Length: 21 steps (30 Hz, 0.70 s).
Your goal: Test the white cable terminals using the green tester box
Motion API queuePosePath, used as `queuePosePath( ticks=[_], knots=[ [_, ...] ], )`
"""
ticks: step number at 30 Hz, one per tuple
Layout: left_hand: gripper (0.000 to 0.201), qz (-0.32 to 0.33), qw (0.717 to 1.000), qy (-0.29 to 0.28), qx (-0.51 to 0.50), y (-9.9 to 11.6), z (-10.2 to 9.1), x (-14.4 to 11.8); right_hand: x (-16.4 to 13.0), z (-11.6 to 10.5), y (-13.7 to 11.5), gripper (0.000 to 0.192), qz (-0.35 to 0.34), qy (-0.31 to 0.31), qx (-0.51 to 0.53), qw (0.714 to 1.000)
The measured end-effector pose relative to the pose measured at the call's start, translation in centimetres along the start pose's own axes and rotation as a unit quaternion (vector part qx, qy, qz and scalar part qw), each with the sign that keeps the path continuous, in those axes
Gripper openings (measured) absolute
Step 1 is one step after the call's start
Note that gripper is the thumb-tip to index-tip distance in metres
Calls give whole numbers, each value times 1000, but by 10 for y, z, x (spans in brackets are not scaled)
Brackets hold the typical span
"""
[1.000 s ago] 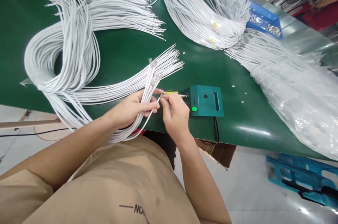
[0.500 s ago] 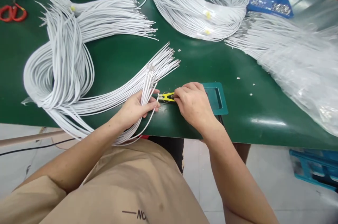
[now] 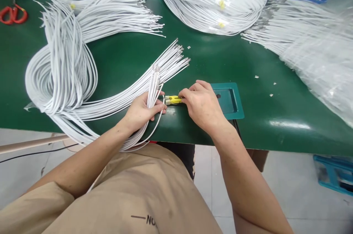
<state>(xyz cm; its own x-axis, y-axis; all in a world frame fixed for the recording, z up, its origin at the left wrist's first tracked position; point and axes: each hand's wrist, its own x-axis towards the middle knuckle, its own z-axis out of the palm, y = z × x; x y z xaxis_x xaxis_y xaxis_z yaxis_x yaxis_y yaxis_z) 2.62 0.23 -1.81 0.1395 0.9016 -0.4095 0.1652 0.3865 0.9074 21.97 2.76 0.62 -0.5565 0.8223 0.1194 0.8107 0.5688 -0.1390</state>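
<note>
Left hand (image 3: 142, 110) wrapped around a bundle of thin white cables (image 3: 153, 87) near the table's front edge; right hand (image 3: 202, 105) pinched shut on a small yellow clip (image 3: 173, 99), just right of the cable tips, in front of a teal plastic box (image 3: 230, 99) on green table (image 3: 124, 57)

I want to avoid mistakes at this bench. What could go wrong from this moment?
1. The left hand holds a whole bundle of white cables while one end meets the yellow clip; the loose ends might slip or tangle.
2. The right hand pinches the clip close to the cable tip, so a finger could get nipped.
3. The cables hang over the table edge and might drag.
</note>
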Motion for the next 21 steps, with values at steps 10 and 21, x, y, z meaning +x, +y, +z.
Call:
queuePosePath(
  ticks=[10, 21],
  knots=[
    [43, -11, 999, -26, -28, -6, -6, 3, -12, -14, -18, 21, 63, 107, 90, 988],
    [34, 34, 996, -54, -58, -4, -20, -17, -41, 19, -115, 25, -144, 39, 1, 989]
  ],
)
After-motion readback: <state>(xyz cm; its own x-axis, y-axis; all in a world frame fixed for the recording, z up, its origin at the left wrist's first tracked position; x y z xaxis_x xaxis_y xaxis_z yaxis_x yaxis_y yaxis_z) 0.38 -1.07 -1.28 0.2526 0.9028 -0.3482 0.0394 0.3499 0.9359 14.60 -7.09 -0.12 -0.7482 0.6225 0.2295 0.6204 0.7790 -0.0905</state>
